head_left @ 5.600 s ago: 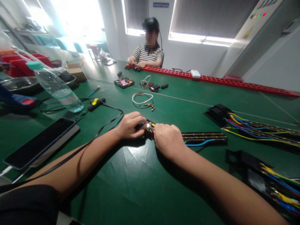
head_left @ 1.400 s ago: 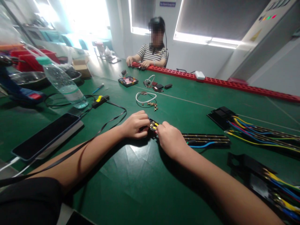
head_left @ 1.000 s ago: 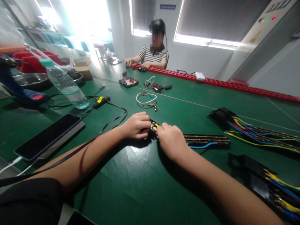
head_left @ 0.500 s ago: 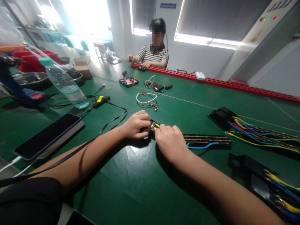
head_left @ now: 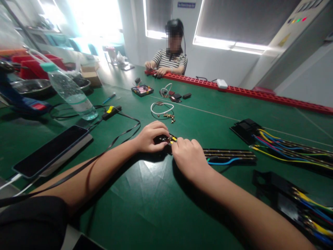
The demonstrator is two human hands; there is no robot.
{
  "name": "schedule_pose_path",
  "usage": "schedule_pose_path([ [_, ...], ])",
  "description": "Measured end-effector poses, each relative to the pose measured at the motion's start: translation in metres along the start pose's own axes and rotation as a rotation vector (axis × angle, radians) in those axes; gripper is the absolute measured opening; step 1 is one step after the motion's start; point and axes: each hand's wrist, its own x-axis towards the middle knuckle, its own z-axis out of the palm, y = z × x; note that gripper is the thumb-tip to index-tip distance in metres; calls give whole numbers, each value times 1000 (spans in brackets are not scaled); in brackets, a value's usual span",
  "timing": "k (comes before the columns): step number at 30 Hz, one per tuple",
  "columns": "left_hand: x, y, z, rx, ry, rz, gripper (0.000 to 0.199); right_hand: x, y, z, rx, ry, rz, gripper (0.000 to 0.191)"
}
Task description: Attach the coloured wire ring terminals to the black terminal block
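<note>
A long black strip housing (head_left: 229,155) with brass rails, which looks like an opened power strip, lies across the green table in front of me. A blue wire and a bit of green show along its near side. My left hand (head_left: 153,137) grips the left end, thumb on the near side and fingers on the far side. Over the part just right of that, my right hand (head_left: 189,157) is closed with its fingertips pressed down. Yellow and brass parts (head_left: 171,139) show between the hands. What the right fingertips pinch is hidden.
Small brass screws (head_left: 170,117) lie beyond my hands by a white cable loop (head_left: 161,108). Wired black strips (head_left: 286,139) lie right. At left are a phone (head_left: 52,149), a bottle (head_left: 73,93) and a black cord (head_left: 114,142). A person (head_left: 170,60) sits opposite.
My left fingers have opened out and shifted along the end of the housing, showing more of its inside. The right hand stays nearly still.
</note>
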Motion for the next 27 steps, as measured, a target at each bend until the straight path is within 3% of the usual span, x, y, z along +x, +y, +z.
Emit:
schedule_pose_path([
  [3, -3, -5, -1, 59, -102, 1, 43, 0, -1, 0, 2, 2, 9, 25],
  [7, -4, -9, -2, 76, -185, 21, 46, -1, -1, -2, 4, -4, 12, 25],
  [27, -1, -6, 0, -23, -122, 18, 25, -2, -3, -1, 6, 20, 17, 24],
])
